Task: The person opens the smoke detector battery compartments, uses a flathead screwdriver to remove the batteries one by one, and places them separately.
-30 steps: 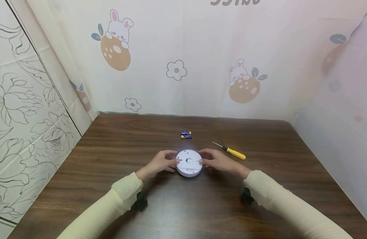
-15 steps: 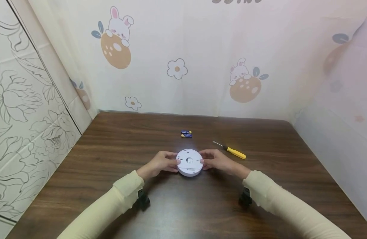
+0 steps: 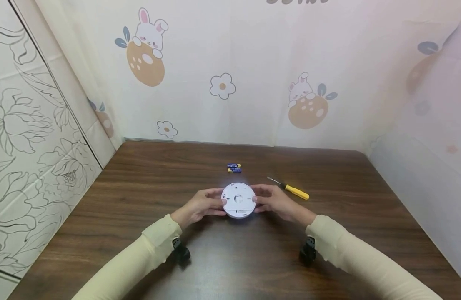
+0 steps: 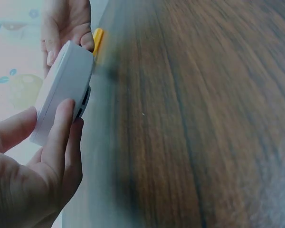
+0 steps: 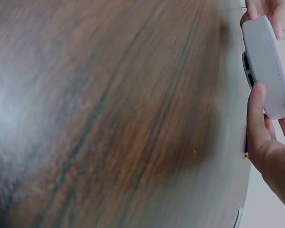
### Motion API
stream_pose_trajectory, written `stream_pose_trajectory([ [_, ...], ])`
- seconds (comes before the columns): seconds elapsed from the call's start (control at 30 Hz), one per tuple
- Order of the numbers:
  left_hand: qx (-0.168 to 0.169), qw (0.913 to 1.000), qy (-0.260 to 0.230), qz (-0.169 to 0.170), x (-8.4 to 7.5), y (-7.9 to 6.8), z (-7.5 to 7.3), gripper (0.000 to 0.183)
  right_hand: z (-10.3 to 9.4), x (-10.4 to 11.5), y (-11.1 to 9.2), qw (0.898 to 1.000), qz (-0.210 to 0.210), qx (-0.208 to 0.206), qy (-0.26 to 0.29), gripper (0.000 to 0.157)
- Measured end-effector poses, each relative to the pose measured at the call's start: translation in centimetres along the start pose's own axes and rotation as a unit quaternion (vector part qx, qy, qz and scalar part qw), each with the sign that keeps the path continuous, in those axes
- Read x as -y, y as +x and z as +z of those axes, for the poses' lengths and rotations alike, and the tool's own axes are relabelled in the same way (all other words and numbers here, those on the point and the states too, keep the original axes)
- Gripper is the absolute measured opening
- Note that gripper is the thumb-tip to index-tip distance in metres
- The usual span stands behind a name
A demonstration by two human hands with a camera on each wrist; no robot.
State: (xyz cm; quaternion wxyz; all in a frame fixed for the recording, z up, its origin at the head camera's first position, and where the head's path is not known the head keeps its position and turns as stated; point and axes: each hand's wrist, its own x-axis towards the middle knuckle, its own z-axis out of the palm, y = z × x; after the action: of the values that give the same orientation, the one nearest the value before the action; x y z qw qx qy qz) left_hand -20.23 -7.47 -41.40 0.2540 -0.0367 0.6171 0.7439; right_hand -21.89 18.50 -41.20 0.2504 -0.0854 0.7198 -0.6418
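A round white smoke detector [image 3: 239, 207], its flat back with a central hole and small slots facing up, is held between both hands. My left hand [image 3: 201, 206] grips its left edge, thumb on top and fingers along the side and beneath. At the opposite edge, my right hand [image 3: 278, 201] pinches it the same way. Seen from the left wrist, the detector [image 4: 69, 88] stands off the tabletop, with dark vents on its lower face. The right wrist view also shows the detector's plain side wall [image 5: 266, 61] and the dark vents.
Two blue batteries [image 3: 234, 168] lie side by side beyond the detector. A yellow-handled screwdriver [image 3: 296, 192] lies behind the right hand, its tip pointing away to the left. The brown wooden table [image 3: 170, 166] ends at a printed curtain [image 3: 256, 112].
The detector has risen slightly and tilted, so its flat back faces the head camera more. Both hands have moved with it. The batteries and screwdriver stay put.
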Motion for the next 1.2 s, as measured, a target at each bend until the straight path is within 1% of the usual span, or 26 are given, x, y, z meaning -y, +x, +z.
stream_pose_trajectory([
  [0.17, -0.007, 0.9999, -0.006, 0.008, -0.2, -0.3, 0.2, 0.052, 0.1, 0.2, 0.0, 1.000, -0.015, -0.010, 0.004, 0.050],
  [0.27, -0.025, 0.9994, -0.018, 0.012, -0.2, -0.2, 0.3, 0.046, 0.3, 0.3, -0.1, 0.999, -0.037, -0.026, -0.014, 0.049],
  [0.33, -0.041, 0.9987, -0.024, 0.019, -0.2, -0.1, 0.3, 0.044, 0.5, 0.3, -0.2, 0.997, -0.061, -0.036, -0.032, 0.048],
  [0.4, -0.056, 0.9976, -0.032, 0.026, -0.2, 0.1, 0.4, 0.044, 0.7, 0.2, -0.3, 0.993, -0.088, -0.048, -0.062, 0.047],
  [0.5, -0.072, 0.9959, -0.044, 0.033, -0.3, 0.2, 0.5, 0.042, 0.8, 0.2, -0.5, 0.984, -0.122, -0.066, -0.110, 0.044],
  [0.57, -0.079, 0.9948, -0.054, 0.036, -0.3, 0.4, 0.6, 0.040, 0.9, 0.1, -0.4, 0.978, -0.136, -0.078, -0.137, 0.043],
  [0.63, -0.086, 0.9939, -0.057, 0.038, -0.3, 0.4, 0.6, 0.038, 1.0, 0.2, -0.4, 0.976, -0.143, -0.081, -0.145, 0.042],
  [0.7, -0.092, 0.9931, -0.058, 0.043, -0.4, 0.5, 0.6, 0.037, 1.0, 0.2, -0.4, 0.979, -0.142, -0.078, -0.126, 0.040],
  [0.77, -0.098, 0.9926, -0.055, 0.046, -0.5, 0.5, 0.7, 0.036, 1.0, 0.3, -0.4, 0.984, -0.132, -0.077, -0.095, 0.039],
  [0.87, -0.103, 0.9918, -0.050, 0.057, -0.5, 0.4, 0.7, 0.036, 1.0, 0.5, -0.3, 0.991, -0.102, -0.083, -0.033, 0.040],
  [0.93, -0.105, 0.9911, -0.047, 0.066, -0.5, 0.4, 0.7, 0.035, 1.1, 0.7, -0.2, 0.993, -0.080, -0.089, -0.009, 0.044],
  [1.0, -0.107, 0.9902, -0.046, 0.077, -0.4, 0.4, 0.8, 0.034, 1.2, 1.0, -0.1, 0.993, -0.055, -0.099, 0.014, 0.046],
  [1.1, -0.108, 0.9885, -0.043, 0.097, -0.2, 0.4, 0.7, 0.034, 1.4, 1.4, -0.1, 0.992, -0.021, -0.118, 0.035, 0.046],
  [1.2, -0.110, 0.9867, -0.037, 0.114, -0.2, 0.4, 0.7, 0.033, 1.7, 1.6, 0.0, 0.990, -0.001, -0.134, 0.043, 0.044],
])
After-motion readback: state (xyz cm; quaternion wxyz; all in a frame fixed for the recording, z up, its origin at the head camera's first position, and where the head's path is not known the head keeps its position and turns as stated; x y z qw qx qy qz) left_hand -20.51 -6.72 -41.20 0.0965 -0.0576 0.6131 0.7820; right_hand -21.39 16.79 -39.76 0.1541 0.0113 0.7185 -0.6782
